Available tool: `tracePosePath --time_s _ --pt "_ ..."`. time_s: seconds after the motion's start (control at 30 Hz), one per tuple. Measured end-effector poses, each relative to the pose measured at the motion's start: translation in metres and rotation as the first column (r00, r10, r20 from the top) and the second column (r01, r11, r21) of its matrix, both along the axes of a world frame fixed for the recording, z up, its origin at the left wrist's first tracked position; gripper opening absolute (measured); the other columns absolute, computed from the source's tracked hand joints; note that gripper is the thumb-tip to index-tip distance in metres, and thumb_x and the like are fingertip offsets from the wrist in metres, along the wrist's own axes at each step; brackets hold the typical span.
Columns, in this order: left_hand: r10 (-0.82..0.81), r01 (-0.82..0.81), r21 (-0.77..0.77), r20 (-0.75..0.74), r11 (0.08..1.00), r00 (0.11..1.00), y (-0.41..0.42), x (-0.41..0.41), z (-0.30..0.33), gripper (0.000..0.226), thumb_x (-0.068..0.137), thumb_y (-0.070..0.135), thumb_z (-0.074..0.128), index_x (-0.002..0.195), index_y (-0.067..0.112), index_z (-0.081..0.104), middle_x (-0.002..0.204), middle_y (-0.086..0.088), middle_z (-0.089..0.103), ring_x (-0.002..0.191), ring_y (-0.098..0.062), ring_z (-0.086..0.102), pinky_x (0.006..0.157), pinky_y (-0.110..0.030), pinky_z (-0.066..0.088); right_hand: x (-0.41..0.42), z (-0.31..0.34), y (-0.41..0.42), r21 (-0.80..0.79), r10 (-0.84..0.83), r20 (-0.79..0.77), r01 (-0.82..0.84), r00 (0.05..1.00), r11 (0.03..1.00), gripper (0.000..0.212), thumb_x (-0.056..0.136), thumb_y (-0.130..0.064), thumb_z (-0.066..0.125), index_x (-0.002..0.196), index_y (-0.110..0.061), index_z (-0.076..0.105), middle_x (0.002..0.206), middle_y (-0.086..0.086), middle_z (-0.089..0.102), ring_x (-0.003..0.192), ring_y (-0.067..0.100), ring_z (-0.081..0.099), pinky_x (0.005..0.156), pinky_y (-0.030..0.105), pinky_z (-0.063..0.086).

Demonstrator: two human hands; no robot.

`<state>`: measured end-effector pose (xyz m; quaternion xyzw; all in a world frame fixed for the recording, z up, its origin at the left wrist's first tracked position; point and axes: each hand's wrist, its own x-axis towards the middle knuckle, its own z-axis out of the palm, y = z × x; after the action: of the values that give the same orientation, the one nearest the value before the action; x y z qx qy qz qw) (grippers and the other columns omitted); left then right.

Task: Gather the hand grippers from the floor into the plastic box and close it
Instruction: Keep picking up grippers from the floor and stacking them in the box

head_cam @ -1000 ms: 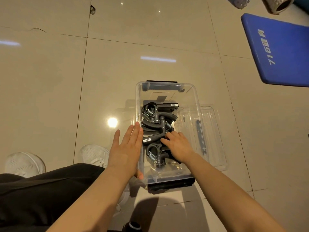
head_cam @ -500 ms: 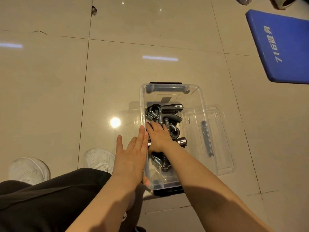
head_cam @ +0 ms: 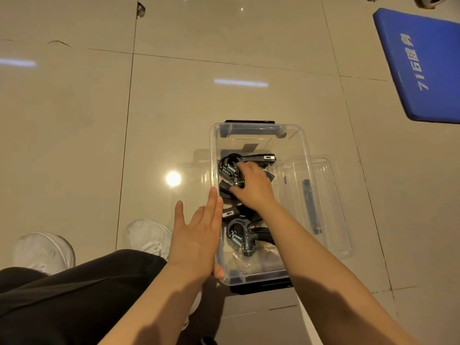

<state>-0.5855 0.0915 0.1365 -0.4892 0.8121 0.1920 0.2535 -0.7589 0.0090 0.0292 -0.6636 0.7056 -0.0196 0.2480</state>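
blue mat (head_cam: 423, 66) at 2 o'clock reading "716", box (head_cam: 307, 155) long axis 12 to 6, left hand (head_cam: 196, 235) flat on its wall, right hand (head_cam: 254, 185) pinching grippers (head_cam: 242, 235) inside, lid (head_cam: 331, 207) at 3 o'clock

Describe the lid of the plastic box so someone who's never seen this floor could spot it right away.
Find the clear plastic box on the tiled floor, where the right hand reaches in among the black hand grippers. The lid lies flat on the floor against the box's right side. Unlike the deep box, it is a shallow clear tray with a dark strip along it.
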Motion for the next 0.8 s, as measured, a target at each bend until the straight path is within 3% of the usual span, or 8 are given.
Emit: tracePosePath --time_s 0.1,0.17,0.3,0.5,0.63,0.8 --pt "0.014 -0.013 0.017 -0.02 1.0 1.0 0.0 0.0 0.0 0.139 0.062 0.067 0.068 0.128 0.006 -0.038 0.138 -0.011 -0.046 0.142 -0.022 0.012 0.111 -0.057 -0.005 -0.02 -0.002 -0.015 0.086 -0.324 -0.095 0.332 0.941 0.939 0.064 0.087 -0.029 0.06 0.142 -0.013 0.031 0.146 0.018 0.029 0.128 0.035 0.038 0.103 0.042 0.035" --pt "0.017 -0.017 0.02 -0.021 1.0 1.0 0.0 0.0 -0.001 0.14 0.062 0.068 0.068 0.128 0.006 -0.039 0.136 -0.011 -0.048 0.142 -0.022 0.011 0.111 -0.057 -0.005 -0.024 -0.004 -0.02 0.157 -0.381 -0.07 0.388 0.922 0.908 0.056 0.089 -0.017 0.057 0.139 -0.009 0.032 0.139 0.02 0.037 0.12 0.035 0.046 0.095 0.039 0.041" --pt "0.025 -0.025 0.034 -0.016 0.999 1.0 -0.001 -0.002 -0.002 0.141 0.062 0.066 0.07 0.129 0.006 -0.039 0.141 -0.011 -0.046 0.142 -0.022 0.013 0.111 -0.057 -0.005 -0.022 -0.007 -0.021 0.004 -0.219 -0.09 0.22 0.972 0.975 0.039 0.082 0.006 0.052 0.12 -0.003 0.048 0.109 0.019 0.057 0.098 0.033 0.055 0.077 0.038 0.046" --pt "0.034 -0.033 0.053 -0.012 0.998 0.999 -0.003 -0.003 -0.002 0.143 0.061 0.065 0.072 0.138 0.006 -0.033 0.144 -0.012 -0.042 0.142 -0.022 0.013 0.111 -0.057 -0.007 -0.029 -0.007 -0.022 -0.038 0.045 -0.236 -0.056 0.971 0.998 0.035 0.083 0.01 0.048 0.116 -0.002 0.051 0.106 0.018 0.06 0.091 0.033 0.057 0.065 0.031 0.035" --pt "0.036 -0.035 0.057 -0.014 0.998 0.999 -0.002 -0.003 -0.002 0.142 0.061 0.064 0.072 0.139 0.006 -0.031 0.146 -0.012 -0.04 0.141 -0.022 0.014 0.11 -0.058 -0.006 -0.027 -0.007 -0.018 -0.03 0.02 -0.209 -0.027 0.978 0.999 0.042 0.081 0.01 0.051 0.121 -0.003 0.05 0.115 0.018 0.055 0.101 0.033 0.052 0.072 0.034 0.04" --pt "0.017 -0.017 0.015 0.011 1.0 1.0 0.0 -0.004 0.005 0.139 0.063 0.061 0.072 0.141 0.004 -0.028 0.148 -0.015 -0.035 0.139 -0.023 0.019 0.11 -0.058 -0.005 -0.024 0.013 0.004 -0.099 -0.151 -0.009 0.15 0.988 0.984 0.047 0.086 -0.001 0.056 0.131 -0.007 0.048 0.13 0.013 0.049 0.117 0.029 0.047 0.094 0.035 0.041"
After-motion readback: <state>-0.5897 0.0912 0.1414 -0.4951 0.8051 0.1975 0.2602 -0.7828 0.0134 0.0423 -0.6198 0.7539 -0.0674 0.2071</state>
